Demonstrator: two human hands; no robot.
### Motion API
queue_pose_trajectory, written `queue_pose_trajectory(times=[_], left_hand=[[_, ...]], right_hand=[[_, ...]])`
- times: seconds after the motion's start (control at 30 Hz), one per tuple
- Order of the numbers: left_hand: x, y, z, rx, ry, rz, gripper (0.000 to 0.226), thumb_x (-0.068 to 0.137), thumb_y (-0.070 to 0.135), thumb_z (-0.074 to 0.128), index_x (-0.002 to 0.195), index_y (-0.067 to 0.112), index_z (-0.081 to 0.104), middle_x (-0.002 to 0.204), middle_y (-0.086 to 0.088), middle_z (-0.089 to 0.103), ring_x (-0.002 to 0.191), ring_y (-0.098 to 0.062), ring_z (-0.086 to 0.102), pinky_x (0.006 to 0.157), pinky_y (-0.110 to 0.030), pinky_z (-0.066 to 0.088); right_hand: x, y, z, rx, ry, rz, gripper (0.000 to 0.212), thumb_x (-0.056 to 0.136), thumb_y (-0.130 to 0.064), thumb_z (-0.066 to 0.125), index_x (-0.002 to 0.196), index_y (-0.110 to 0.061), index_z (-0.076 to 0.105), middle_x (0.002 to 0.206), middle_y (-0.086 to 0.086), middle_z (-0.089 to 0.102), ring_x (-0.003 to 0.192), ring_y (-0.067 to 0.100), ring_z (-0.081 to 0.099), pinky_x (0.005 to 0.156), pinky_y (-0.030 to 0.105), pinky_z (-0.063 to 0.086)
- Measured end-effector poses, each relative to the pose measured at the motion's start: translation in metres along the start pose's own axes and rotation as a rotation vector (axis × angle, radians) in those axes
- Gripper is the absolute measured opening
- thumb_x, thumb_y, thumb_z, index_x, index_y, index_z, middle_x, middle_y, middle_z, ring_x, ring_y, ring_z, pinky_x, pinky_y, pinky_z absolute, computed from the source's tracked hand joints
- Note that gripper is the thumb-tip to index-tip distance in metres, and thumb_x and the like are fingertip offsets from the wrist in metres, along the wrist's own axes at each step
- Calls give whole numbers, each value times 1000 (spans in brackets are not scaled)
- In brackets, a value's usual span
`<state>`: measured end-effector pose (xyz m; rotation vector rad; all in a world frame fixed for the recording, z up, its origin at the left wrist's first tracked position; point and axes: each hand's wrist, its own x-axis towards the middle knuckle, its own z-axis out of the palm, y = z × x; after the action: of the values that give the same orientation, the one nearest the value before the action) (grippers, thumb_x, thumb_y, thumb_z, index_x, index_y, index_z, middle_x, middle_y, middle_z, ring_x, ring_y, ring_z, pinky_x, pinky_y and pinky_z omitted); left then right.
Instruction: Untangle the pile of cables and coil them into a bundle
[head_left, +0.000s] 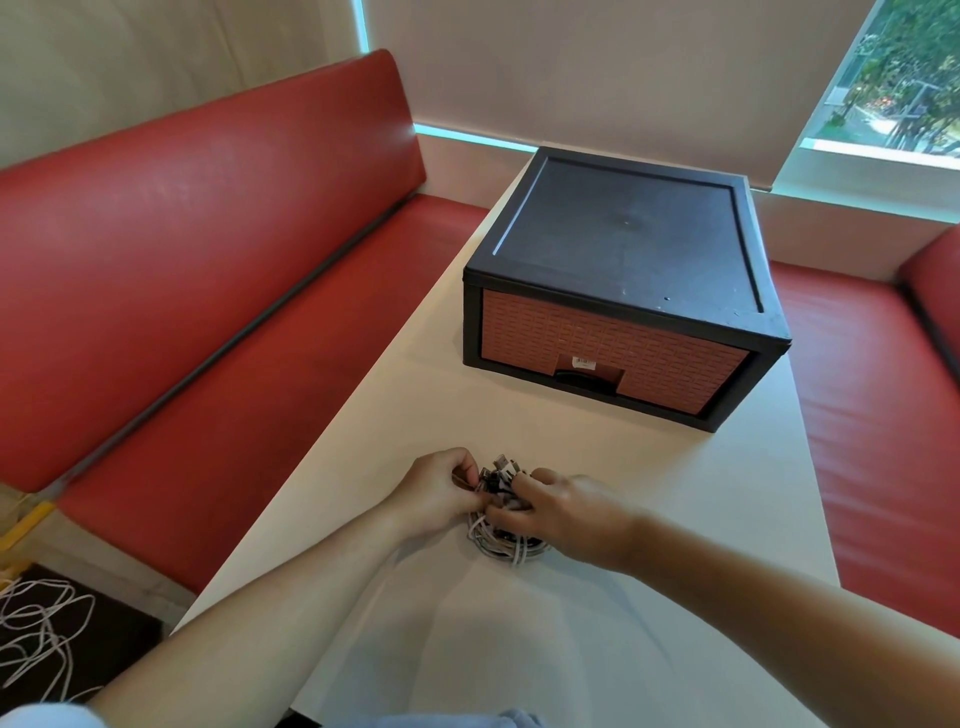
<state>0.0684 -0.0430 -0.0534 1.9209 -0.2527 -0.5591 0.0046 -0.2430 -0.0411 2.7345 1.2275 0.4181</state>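
Both arms reach across the table (649, 519); the left hand (436, 493) and right hand (566, 512) pinch the cable bundle (501, 540), fingers curled, near the drawer box (623, 291).

Bare forearms converge forward; left grip (441, 493) and right grip (566, 514) curl, pinching.

Quick count: two hands, the left hand (441, 488) and the right hand (566, 514), and one cable pile (501, 545) between them. How many separate cables are in that knot is hard to say, since they're too bunched up to tell apart. Otherwise it's one table (415, 389), one drawer box (623, 249) with a single drawer front, two red seats, the left bench (182, 234) and the right bench (883, 389), plus one loose white cable tangle (36, 623) on the floor.
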Motion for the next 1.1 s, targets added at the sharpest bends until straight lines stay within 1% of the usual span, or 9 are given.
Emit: queue_pose_trajectory(times=[0.17, 0.33, 0.53, 0.63, 0.73, 0.83, 0.87, 0.97, 1.1], left_hand=[[0, -1, -1, -4, -1, -1, 29, 73, -1, 78, 70, 14, 54, 63, 3, 59, 58, -10, 50, 57, -23, 43], [-1, 1, 0, -13, -11, -6, 27, 74, -4, 77, 72, 12, 55, 61, 5, 59, 57, -8, 50, 56, -19, 43], [-6, 8, 2, -37, -7, -25, 24, 76, -10, 72, 75, 6, 55, 58, 5, 56, 47, 0, 48, 50, -14, 42], [-7, 11, 1, -12, -13, -15, 24, 76, -9, 72, 75, 6, 54, 58, 5, 55, 45, 3, 46, 50, -12, 40], [-7, 10, 1, 11, -6, -6, 24, 75, -6, 74, 75, 8, 54, 58, 5, 56, 48, 0, 47, 51, -13, 40], [-7, 7, 3, -7, 5, 7, 26, 74, -2, 78, 75, 8, 54, 62, 1, 58, 54, -5, 47, 52, -14, 40], [-7, 6, 3, -14, 8, 9, 28, 73, 0, 80, 75, 9, 54, 63, 0, 58, 54, -5, 47, 52, -14, 40], [-7, 4, 5, 29, 26, 27, 31, 71, 7, 84, 75, 11, 54, 66, 0, 60, 56, -6, 49, 53, -14, 40], [-8, 4, 6, 98, 60, 59, 31, 72, 11, 84, 80, 12, 53, 67, 4, 58, 57, -5, 48, 52, -11, 38]], right_hand=[[4, 0, 2, 5, -22, -17, 38, 81, -10, 48, 115, -26, 56, 88, 3, 54, 62, 17, 52, 38, 27, 46], [6, 2, -2, 16, -61, -15, 38, 79, -10, 47, 113, -27, 54, 96, 3, 55, 65, 17, 54, 40, 28, 49], [8, -2, -5, 104, -97, 54, 54, 66, -9, 72, 113, -27, 54, 100, 4, 45, 68, 19, 55, 36, 28, 45], [11, -4, -8, 128, -106, 96, 54, 61, -7, 75, 107, -27, 55, 100, 5, 47, 66, 19, 55, 34, 29, 45], [8, -5, -10, 152, -116, 98, 48, 66, -8, 69, 106, -25, 50, 100, 6, 48, 69, 20, 56, 34, 28, 44], [2, -3, -7, 209, -70, 149, 19, 87, -22, 50, 105, -20, 51, 97, 3, 52, 75, 20, 57, 39, 30, 48], [-1, -2, -6, 267, -43, 189, 16, 93, -27, 44, 105, -18, 52, 96, 3, 53, 75, 20, 56, 43, 32, 49], [-8, -2, -5, 435, 11, 345, 22, 99, -32, 38, 103, -14, 48, 93, 3, 52, 72, 19, 52, 55, 33, 49], [-10, -4, -9, 569, 4, 520, 23, 101, -30, 36, 107, -12, 47, 104, 2, 51, 75, 16, 48, 66, 27, 44]])
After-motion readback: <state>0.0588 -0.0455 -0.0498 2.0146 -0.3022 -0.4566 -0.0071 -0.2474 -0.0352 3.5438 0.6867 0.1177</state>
